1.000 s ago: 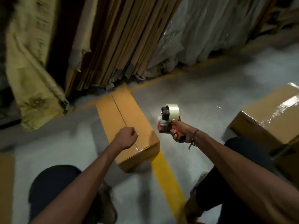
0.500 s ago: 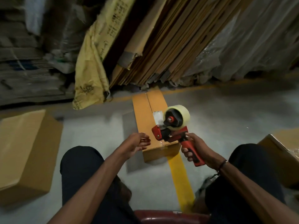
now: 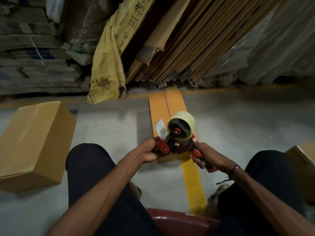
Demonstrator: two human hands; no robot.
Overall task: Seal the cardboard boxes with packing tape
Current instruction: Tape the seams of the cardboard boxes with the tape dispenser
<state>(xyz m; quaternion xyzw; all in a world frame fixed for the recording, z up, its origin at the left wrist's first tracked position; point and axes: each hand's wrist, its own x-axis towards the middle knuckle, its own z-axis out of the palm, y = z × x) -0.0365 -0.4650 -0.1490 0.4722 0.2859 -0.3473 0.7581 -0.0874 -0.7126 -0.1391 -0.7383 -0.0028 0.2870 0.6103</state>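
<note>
Right hand (image 3: 207, 155): wrapped round the red handle of the tape gun (image 3: 177, 142), fingers curled tight about it, a dark band at the wrist.
Left hand (image 3: 150, 151): at the front end of the tape gun, fingers curled in against the red front plate; a firm hold, though the fingertips are hidden behind the tool.
Tape gun: held in the air between the knees, above the near end of the long box (image 3: 164, 109). Its long axis runs from lower right to upper left, handle toward the person's right, front end toward the left hand.
Tape roll (image 3: 185, 122): pale, sits on top of the gun, its black hub facing the camera.
Loose tape end (image 3: 160, 129): a short pale strip sticking up from the front of the gun, just left of the roll.
Long box: narrow, on the floor straight ahead, long axis pointing away from the person toward the stacked cardboard sheets (image 3: 187, 40); its centre seam runs the same way and the far part shows bare.
Left box (image 3: 32, 143): on the floor, well apart from the long box.
Right box (image 3: 305, 159): at the frame edge, beside the right knee.
Yellow floor line (image 3: 192, 181): runs from under the long box toward the person.
Sack (image 3: 109, 65): yellow, hanging by the sheets.
Seat (image 3: 180, 220): dark red edge between the legs.
</note>
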